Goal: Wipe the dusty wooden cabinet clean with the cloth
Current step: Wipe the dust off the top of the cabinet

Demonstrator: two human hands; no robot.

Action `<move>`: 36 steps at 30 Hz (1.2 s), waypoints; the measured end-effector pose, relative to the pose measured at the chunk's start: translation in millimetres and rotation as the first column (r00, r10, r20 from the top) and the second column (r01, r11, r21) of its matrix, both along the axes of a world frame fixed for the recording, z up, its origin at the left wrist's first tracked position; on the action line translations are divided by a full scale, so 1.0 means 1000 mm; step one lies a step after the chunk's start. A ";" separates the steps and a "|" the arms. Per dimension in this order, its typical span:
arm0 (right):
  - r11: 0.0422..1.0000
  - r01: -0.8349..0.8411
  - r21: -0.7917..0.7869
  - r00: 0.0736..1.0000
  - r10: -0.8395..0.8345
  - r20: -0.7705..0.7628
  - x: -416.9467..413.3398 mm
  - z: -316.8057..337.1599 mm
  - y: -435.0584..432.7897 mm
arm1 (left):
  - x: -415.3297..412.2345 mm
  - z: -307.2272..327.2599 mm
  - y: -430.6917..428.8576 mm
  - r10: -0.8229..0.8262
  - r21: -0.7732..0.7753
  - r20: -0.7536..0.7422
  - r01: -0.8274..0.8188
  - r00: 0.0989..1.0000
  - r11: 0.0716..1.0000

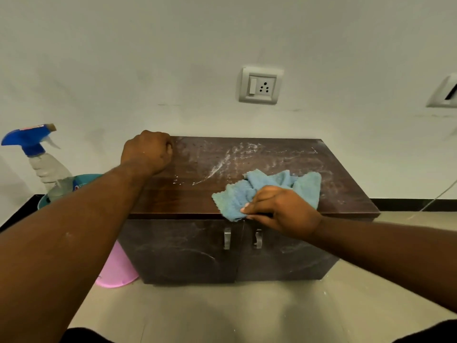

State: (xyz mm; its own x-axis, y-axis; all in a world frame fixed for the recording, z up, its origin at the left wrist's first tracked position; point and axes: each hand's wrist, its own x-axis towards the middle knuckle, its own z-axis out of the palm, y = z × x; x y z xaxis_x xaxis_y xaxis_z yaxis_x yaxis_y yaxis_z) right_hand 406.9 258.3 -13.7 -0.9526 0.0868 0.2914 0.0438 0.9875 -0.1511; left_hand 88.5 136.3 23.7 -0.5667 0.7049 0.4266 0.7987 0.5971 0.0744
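Observation:
A low dark wooden cabinet point(197, 194) stands against the wall, with white dust smeared over the middle and right of its top. A crumpled light blue cloth point(267, 186) lies on the top near the front edge. My right hand point(282, 209) grips the cloth at its near side, above the two metal door handles point(227, 238). My left hand point(148, 151) rests at the top's back left corner with its fingers curled; I cannot see whether they hold the edge.
A spray bottle point(44, 164) with a blue trigger head stands in a teal bucket point(84, 179) left of the cabinet. A pink bucket point(116, 268) sits on the floor by the cabinet's left side. A wall socket point(261, 85) is above.

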 end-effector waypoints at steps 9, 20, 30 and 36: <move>0.969 0.247 -0.018 0.955 -0.240 0.174 -0.198 0.003 -0.074 | -0.010 -0.004 -0.007 0.081 0.020 0.126 -0.084 0.989 0.996; 0.987 0.144 -0.067 0.962 -0.124 0.242 -0.194 0.008 -0.037 | -0.013 -0.001 -0.018 0.144 0.031 0.180 -0.152 0.973 0.988; 0.970 0.072 -0.232 0.974 -0.019 0.224 -0.060 0.003 -0.018 | -0.008 0.009 -0.033 0.095 0.010 0.169 -0.098 0.981 0.995; 0.980 0.110 -0.163 0.973 -0.073 0.220 -0.098 0.005 -0.036 | -0.017 0.011 -0.042 0.108 0.011 0.189 -0.112 0.976 0.994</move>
State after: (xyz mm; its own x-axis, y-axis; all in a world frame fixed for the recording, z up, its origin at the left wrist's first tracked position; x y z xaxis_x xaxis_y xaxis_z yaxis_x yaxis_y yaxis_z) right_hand 308.9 222.2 -9.0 -0.9765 0.2079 0.0562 0.1824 0.9373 -0.2969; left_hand 71.8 94.6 34.2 -0.7114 0.6260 0.3194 0.6991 0.6769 0.2305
